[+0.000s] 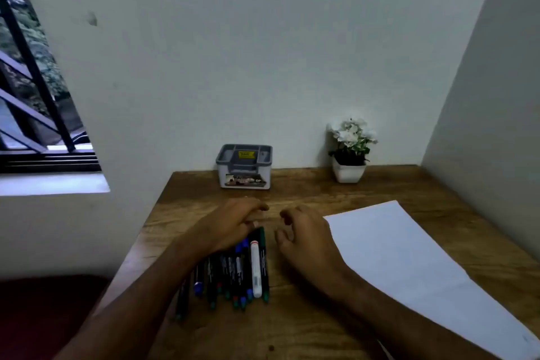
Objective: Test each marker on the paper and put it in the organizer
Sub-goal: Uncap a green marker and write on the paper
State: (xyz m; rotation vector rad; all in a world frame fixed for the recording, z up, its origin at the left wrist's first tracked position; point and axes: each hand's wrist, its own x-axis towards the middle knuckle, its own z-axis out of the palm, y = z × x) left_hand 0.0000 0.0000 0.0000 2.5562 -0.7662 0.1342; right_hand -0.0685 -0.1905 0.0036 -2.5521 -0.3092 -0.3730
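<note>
Head view, only one: wooden surface (306,193) is sitting in a wall corner, and the bunch of markers (233,275) is lying on it near the front left, taken here as the landmark. Markers are mostly dark-barrelled with blue and green caps, packed side by side and touching, pointing roughly away from the person; one white marker (256,269) is lying near the right side of the bunch, with a dark green-capped one just right of it. Left hand (233,225) is reaching over the far end of the markers, fingers loosely curved and spread, covering the tips; cannot tell whether it is actually gripping a marker or just resting on them. Right hand (304,240) is hovering just right of the markers, fingers loosely curled, holding nothing, not touching the bunch as far as visible. Sheet of white paper (409,260) is lying flat well right of the markers, running at a slant toward the near right edge, blank as far as the blur allows. Grey organizer (244,168) is standing beyond the markers, against the back wall, upright, with a yellow label inside and a printed sticker on the front; its compartments look unfilled but detail is too blurred to be sure. White pot with white flowers (350,155) is standing far right of the organizer, beyond the paper. Window (35,96) with dark bars is showing far left of the markers.
</note>
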